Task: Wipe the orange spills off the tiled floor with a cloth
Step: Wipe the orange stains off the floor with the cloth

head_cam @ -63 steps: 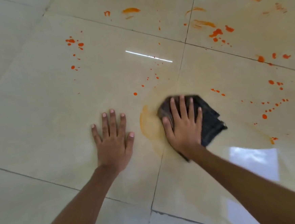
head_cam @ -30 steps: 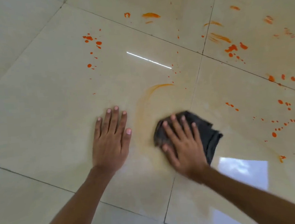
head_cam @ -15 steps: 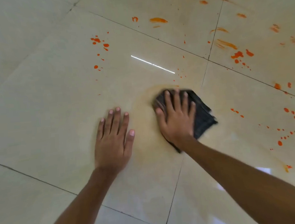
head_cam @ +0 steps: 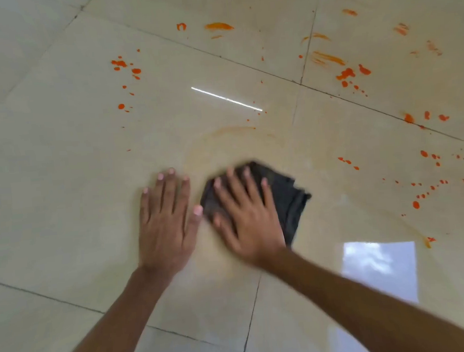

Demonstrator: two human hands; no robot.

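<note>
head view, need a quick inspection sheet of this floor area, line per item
surface: glossy beige tiled floor, faint orange smear above the cloth
job's things: dark cloth flat on floor; orange spills unwiped at top and right
clutter: nothing seen
grippers: right hand pressed flat on cloth, blurred; left hand flat on bare tile
cables: nothing seen
surroundings: window reflection on tile

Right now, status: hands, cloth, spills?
Left hand flat on tile, empty. Right hand pressing dark cloth flat. Orange splatters remain beyond. Nothing in the way.
</note>
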